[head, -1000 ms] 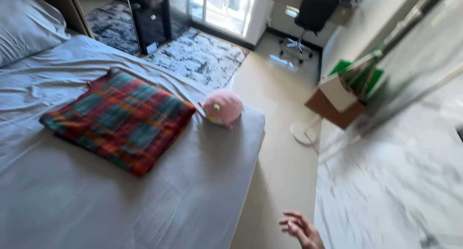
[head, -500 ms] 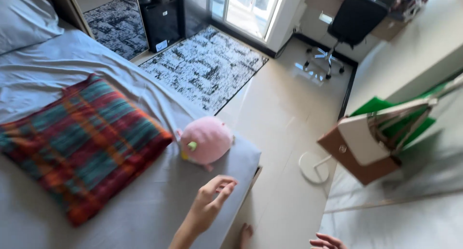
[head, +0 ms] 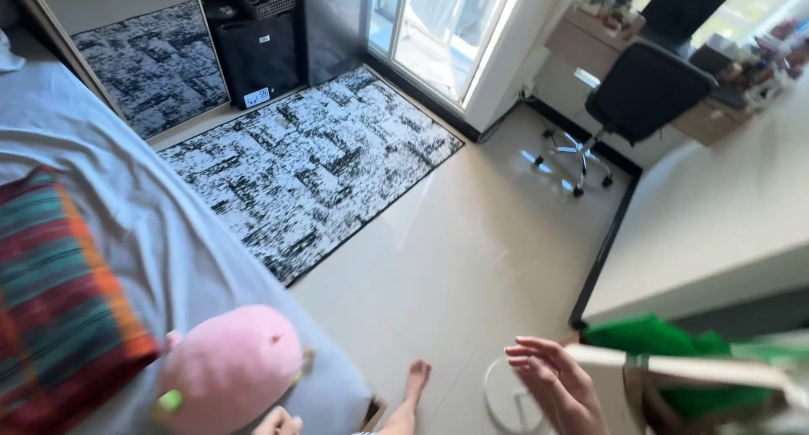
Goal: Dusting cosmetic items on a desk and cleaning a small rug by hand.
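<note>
Bedroom floor of pale tile [head: 472, 258] fills the middle of the view, with a black-and-white rug [head: 312, 161] lying between the bed [head: 143, 224] and the glass door [head: 430, 31]. Beyond the rug, an office chair [head: 640, 94] stands at a cluttered tabletop [head: 590, 43]. On the bed's near corner sits a round pink plush toy [head: 232, 368], just beside a folded plaid blanket [head: 59, 309]. Only a sliver of the left hand [head: 278, 421] shows at the bottom edge, right under the toy and seemingly touching it; I cannot tell whether its fingers have closed. The right hand [head: 556, 384] hangs over the floor with fingers spread, holding nothing, well apart from the toy. The toy looks soft, light and squashy, unlikely to slip or break, so cupping its round body from below or the side should hold it.
</note>
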